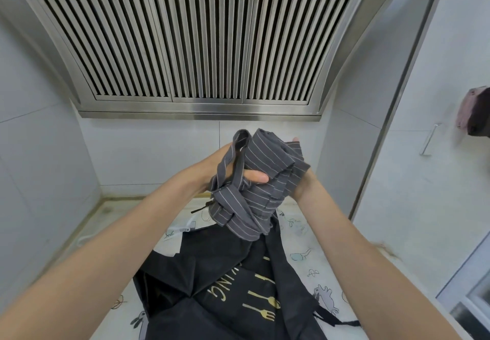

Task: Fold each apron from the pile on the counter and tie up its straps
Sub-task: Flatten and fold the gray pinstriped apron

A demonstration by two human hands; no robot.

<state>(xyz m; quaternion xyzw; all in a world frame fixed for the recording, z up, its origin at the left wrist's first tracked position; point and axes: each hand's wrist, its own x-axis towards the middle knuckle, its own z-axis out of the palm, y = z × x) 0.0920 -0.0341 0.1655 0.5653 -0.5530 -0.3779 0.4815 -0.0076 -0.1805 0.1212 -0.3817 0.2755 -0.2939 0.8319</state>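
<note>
1. Looking down through the head camera, I see both bare arms reaching forward and lifted above a counter.
2. Between the two hands sits a grey striped apron, rolled into a thick bundle and held up in the air, clear of the counter.
3. My left hand grips the bundle from its left side; the thumb lies across the front of the cloth, and the other fingers are hidden behind it.
4. A strap of the same striped cloth loops up over the left hand and comes down to a band wound around the lower part of the bundle.
5. My right hand holds the bundle from the right and behind; only the wrist and one fingertip above the cloth show, so I cannot tell how the fingers lie.
6. A thin dark cord sticks out from the lower left of the bundle.
7. Below the hands, a black apron with gold cutlery and lettering lies spread and rumpled across the middle of the counter, running to its near edge.
8. The counter is covered with a white sheet printed with small drawings.
9. A steel extractor hood with slatted vents hangs over the far edge of the counter.
10. At the far right, a pink and dark cloth hangs on the wall.
</note>
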